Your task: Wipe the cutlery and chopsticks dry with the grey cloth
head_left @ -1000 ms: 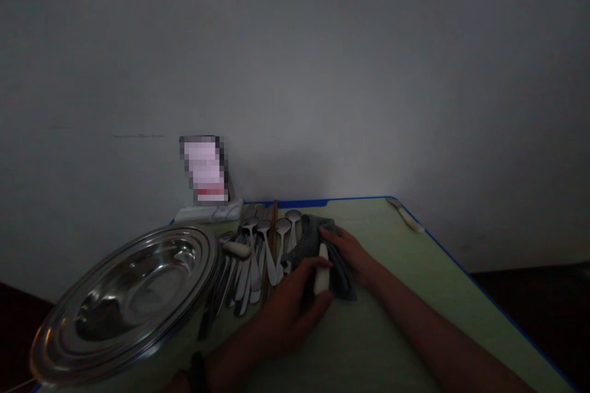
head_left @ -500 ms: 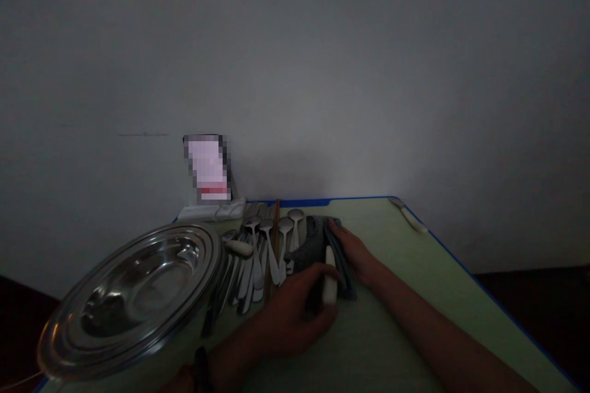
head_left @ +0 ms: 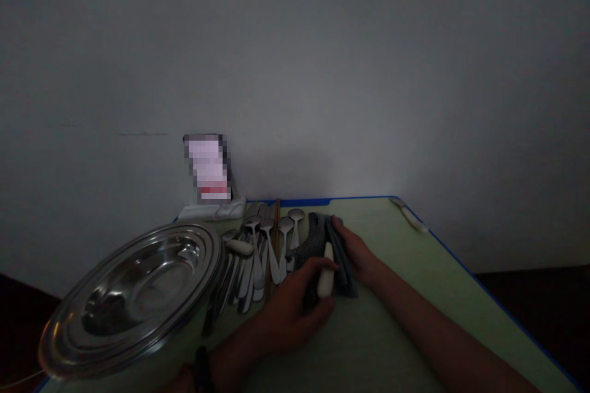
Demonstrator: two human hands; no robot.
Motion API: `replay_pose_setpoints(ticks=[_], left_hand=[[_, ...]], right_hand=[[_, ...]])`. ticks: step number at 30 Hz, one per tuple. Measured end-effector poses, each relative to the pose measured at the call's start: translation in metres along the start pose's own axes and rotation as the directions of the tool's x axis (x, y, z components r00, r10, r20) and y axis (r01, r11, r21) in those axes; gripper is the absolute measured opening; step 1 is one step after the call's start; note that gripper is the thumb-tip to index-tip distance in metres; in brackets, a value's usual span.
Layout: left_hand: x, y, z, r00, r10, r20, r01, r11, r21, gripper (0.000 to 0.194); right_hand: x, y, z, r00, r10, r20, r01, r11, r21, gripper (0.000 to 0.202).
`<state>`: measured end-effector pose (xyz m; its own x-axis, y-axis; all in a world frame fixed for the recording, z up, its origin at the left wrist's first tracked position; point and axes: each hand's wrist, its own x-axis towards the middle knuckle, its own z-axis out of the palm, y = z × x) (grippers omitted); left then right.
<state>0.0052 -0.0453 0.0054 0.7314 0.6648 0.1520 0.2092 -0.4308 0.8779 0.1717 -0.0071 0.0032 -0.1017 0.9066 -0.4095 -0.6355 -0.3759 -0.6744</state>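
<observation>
My left hand (head_left: 292, 307) grips the white handle (head_left: 326, 276) of a utensil whose far end lies inside a folded dark grey cloth (head_left: 318, 245). My right hand (head_left: 357, 252) rests flat on that cloth and presses it onto the green table (head_left: 415, 282). The utensil's other end is hidden by the cloth.
Several metal spoons (head_left: 262, 245) and a pair of brown chopsticks (head_left: 275, 227) lie in a row left of the cloth. A big steel bowl (head_left: 133, 295) stands at the near left. Another white-handled utensil (head_left: 408, 215) lies at the far right table edge. A blurred white packet (head_left: 207, 169) leans against the wall.
The white handle in my left hand has slid slightly back and forth against the cloth; my right hand has stayed on the cloth.
</observation>
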Motion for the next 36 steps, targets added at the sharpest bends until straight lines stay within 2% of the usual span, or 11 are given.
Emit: replay_pose_setpoints(ticks=[5,11,16,21,30,36], left_hand=[[0.0001,-0.0024,0.0014,0.999,-0.009,-0.046,0.012,0.998,0.059,0.033],[-0.001,-0.0032,-0.0013,0.998,-0.005,-0.058,0.006,1.0,0.027,0.034],[-0.0028,-0.0029,-0.0055,0.999,0.024,-0.027,-0.024,1.0,-0.007,0.036],[-0.0023,-0.0033,-0.0056,0.999,0.005,-0.036,-0.005,1.0,-0.003,0.038],[0.0002,-0.0022,-0.0024,0.974,0.108,-0.199,-0.111,0.994,0.0,0.024],[0.0008,-0.0039,-0.0034,0.974,0.105,-0.203,-0.115,0.992,-0.041,0.024]], right_hand=[[0.0,-0.0003,-0.0011,1.0,-0.017,-0.01,0.017,1.0,-0.025,0.032],[-0.0011,0.0008,-0.0013,0.998,-0.028,0.059,0.029,1.0,-0.012,0.027],[-0.0005,-0.0004,-0.0008,0.999,0.024,0.025,-0.024,1.0,0.0,0.035],[-0.0022,-0.0018,0.0001,0.997,0.07,0.018,-0.07,0.998,-0.008,0.039],[-0.0031,-0.0023,-0.0025,0.991,0.06,0.12,-0.061,0.998,0.005,0.028],[-0.0008,0.0002,-0.0044,0.989,-0.009,0.146,0.009,1.0,0.003,0.019]])
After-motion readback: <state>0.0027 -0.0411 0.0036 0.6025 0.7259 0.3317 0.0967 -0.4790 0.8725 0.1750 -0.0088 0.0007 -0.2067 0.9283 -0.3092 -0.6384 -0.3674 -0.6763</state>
